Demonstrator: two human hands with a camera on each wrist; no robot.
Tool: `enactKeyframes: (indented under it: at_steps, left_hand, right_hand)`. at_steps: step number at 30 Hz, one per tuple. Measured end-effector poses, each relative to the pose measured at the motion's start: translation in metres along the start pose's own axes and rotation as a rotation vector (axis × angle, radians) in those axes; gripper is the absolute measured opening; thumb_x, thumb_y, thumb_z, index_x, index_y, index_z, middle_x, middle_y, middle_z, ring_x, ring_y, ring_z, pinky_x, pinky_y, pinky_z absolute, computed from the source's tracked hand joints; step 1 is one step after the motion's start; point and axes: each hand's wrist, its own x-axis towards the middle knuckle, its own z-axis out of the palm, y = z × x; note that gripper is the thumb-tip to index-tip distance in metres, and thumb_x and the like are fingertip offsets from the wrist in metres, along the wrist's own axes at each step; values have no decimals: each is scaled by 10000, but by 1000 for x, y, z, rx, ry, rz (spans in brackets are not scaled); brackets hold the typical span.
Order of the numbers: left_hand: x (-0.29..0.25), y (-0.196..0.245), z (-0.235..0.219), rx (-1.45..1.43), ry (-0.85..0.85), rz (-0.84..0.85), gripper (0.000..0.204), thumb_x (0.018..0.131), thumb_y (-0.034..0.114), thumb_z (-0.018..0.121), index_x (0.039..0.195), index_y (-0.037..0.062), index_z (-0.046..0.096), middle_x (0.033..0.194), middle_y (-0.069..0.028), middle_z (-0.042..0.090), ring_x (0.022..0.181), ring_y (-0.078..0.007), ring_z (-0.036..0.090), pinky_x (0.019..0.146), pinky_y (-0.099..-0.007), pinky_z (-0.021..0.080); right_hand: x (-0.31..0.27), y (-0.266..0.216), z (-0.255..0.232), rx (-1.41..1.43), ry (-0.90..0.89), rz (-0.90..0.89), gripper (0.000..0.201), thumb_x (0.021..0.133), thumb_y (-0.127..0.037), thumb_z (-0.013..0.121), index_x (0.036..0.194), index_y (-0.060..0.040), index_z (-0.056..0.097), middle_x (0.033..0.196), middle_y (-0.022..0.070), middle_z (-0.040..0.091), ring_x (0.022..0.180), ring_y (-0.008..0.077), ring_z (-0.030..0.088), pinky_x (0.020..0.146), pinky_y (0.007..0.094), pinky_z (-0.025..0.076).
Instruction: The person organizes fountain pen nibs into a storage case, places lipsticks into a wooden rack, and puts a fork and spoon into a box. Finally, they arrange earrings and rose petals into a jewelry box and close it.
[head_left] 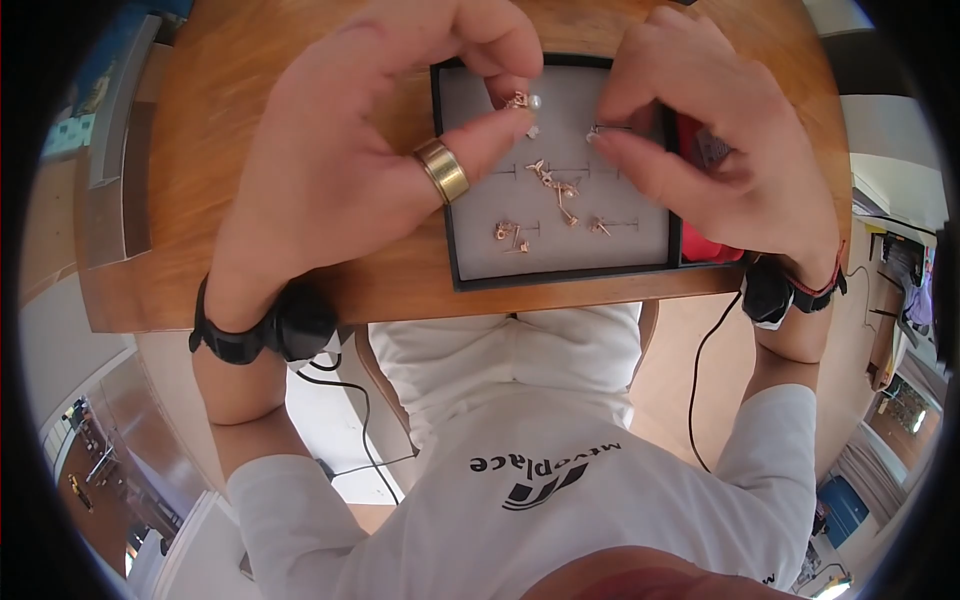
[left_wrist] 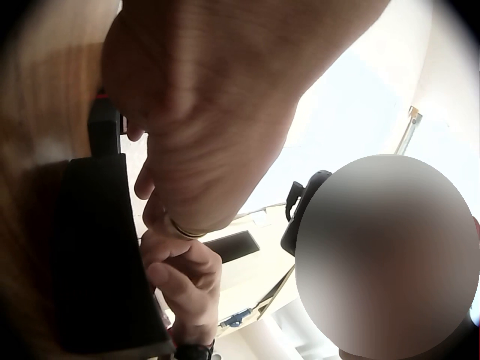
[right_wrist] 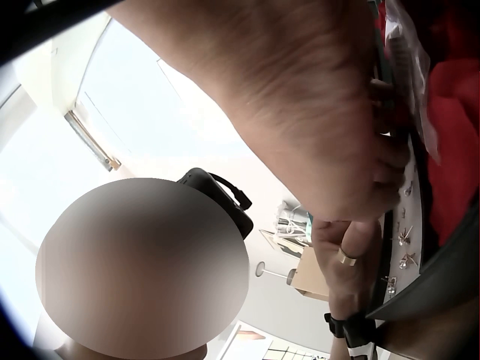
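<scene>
Over the grey padded jewellery tray, my left hand pinches a rose-gold earring with a pearl between thumb and forefinger. My right hand is over the tray's right side and pinches a small silvery stud earring beside a slit in the padding. Below the hands lies a dangling rose-gold earring, with small rose-gold earrings at the lower left and another at the lower right. In both wrist views the fingertips are largely hidden behind the hands.
The tray has a black rim and sits near the front edge of a wooden table. Along its right side runs a compartment with red cloth and a clear plastic bag. Cables hang from the wrist cameras.
</scene>
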Motion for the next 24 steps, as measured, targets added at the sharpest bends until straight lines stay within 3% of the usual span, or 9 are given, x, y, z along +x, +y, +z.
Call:
enactKeyframes:
  at_steps: [3,6,12,15,24]
  left_hand:
    - [-2,-7,4,-44,9,132,393,869,-140,779,1210,-16,628,1180,-136,705,1100,-223,678,1054,-359,502]
    - [-6,0,7,-331,34,34,432,868,-133,799,1238,-12,612,1189,-126,697,1133,-223,679,1093,-384,494]
    - [-6,-17,14,-4,109,322,494,876,-96,830,1295,-9,585,1222,-108,697,1242,-245,689,1190,-439,448]
    - [-3,-14,13,128,54,338,493,892,-101,810,1312,2,574,1236,-98,710,1238,-262,706,1208,-457,435]
    - [-3,-15,14,42,37,320,436,939,-85,770,1308,12,560,1196,-93,733,1231,-275,715,1242,-515,396]
  right_hand:
    - [1,-7,8,-38,-16,140,154,841,-77,831,955,-46,732,833,64,637,759,257,567,738,369,398]
    - [2,-10,19,-52,53,93,154,841,-69,828,959,-44,733,831,64,640,760,253,575,731,365,407]
    - [4,-7,25,-55,98,45,154,842,-54,823,967,-40,734,826,64,646,761,246,592,718,358,425]
    - [3,-6,25,-53,107,28,155,842,-46,820,971,-37,735,824,64,649,761,242,600,711,354,433]
    - [1,-3,24,-36,136,19,159,843,-24,812,982,-31,737,817,64,658,762,231,625,691,342,460]
